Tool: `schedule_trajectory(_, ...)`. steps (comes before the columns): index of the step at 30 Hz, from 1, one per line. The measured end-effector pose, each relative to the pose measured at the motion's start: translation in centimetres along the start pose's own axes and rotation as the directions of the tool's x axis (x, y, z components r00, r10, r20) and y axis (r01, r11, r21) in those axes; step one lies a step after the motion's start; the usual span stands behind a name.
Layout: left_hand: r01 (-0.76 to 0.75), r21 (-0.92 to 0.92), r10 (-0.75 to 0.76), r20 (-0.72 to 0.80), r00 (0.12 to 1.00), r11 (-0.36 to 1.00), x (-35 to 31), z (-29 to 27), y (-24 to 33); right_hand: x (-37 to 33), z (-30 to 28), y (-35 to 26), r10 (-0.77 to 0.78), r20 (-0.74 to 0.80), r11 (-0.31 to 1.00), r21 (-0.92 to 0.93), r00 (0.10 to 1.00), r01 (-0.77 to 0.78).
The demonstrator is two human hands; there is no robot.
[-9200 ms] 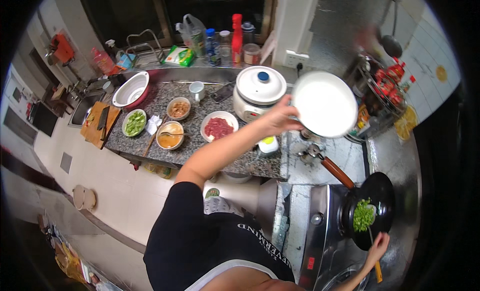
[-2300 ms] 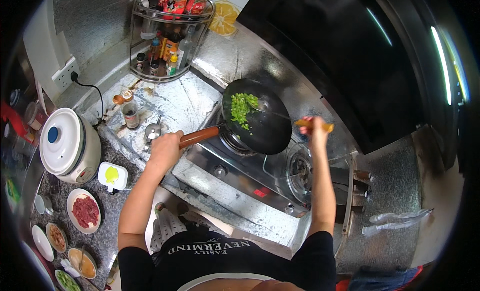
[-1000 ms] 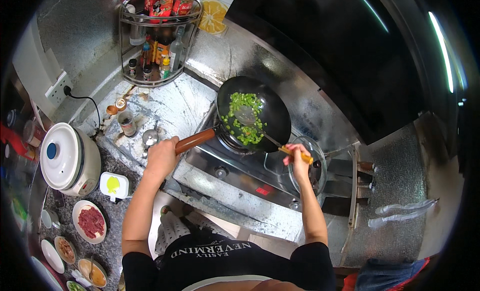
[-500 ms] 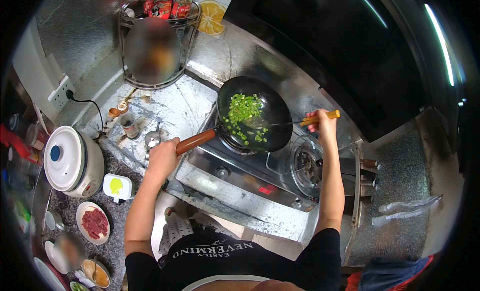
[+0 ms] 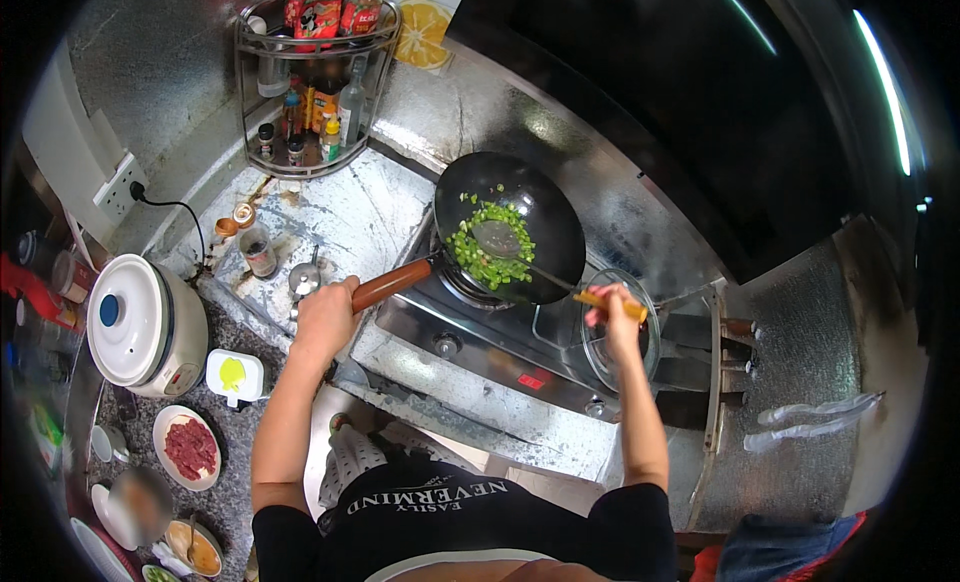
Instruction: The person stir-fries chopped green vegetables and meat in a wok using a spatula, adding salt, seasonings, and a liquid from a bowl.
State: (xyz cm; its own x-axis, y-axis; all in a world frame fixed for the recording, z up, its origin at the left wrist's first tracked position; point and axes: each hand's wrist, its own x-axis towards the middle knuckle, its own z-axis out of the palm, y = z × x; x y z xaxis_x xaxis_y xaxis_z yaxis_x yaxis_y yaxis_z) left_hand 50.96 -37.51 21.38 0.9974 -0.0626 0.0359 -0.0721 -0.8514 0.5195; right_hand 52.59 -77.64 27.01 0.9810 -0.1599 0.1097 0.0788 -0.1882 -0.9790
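A black wok sits on the gas stove, with chopped green peppers heaped in its near left part. My left hand is closed around the wok's brown wooden handle. In my right hand, to the right of the wok, is the yellow handle of a metal ladle. The ladle's round head rests among the peppers, partly covering them. Below my right wrist, a clear glass bowl stands on the right side of the stove, partly hidden by my hand.
At the left stand a white electric cooker, a white lidded container and a plate of raw sliced meat. A spice jar is left of the stove. Behind it, a corner rack holds bottles. Knives hang in a rack at right.
My right hand has come nearer and to the left, tilting the ladle's handle toward me. The scattered peppers are now gathered closer together around the ladle's head. My left hand stays put.
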Motion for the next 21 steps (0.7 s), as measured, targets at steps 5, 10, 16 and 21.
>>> schedule_trajectory(5,0.006,-0.007,-0.006,-0.027,1.000,1.000,-0.1,0.0,-0.5,5.7,-1.5,-13.7,0.081,0.030,0.945,-0.320,0.996,-0.067)
schedule_trajectory(10,-0.017,-0.008,0.017,-0.032,0.999,1.000,0.0,0.0,-0.4,9.4,0.7,-11.8,0.291,0.031,0.931,-0.238,0.956,-0.276)
schedule_trajectory(16,-0.036,-0.024,0.036,-0.022,0.999,0.999,-0.1,0.1,-0.6,8.8,1.7,-10.6,0.081,0.002,0.973,-0.217,0.997,-0.078)
schedule_trajectory(21,-0.016,0.007,0.016,-0.007,1.000,1.000,-0.1,-0.2,-0.6,9.2,2.0,-14.4,0.105,0.120,0.742,-0.671,0.987,0.003)
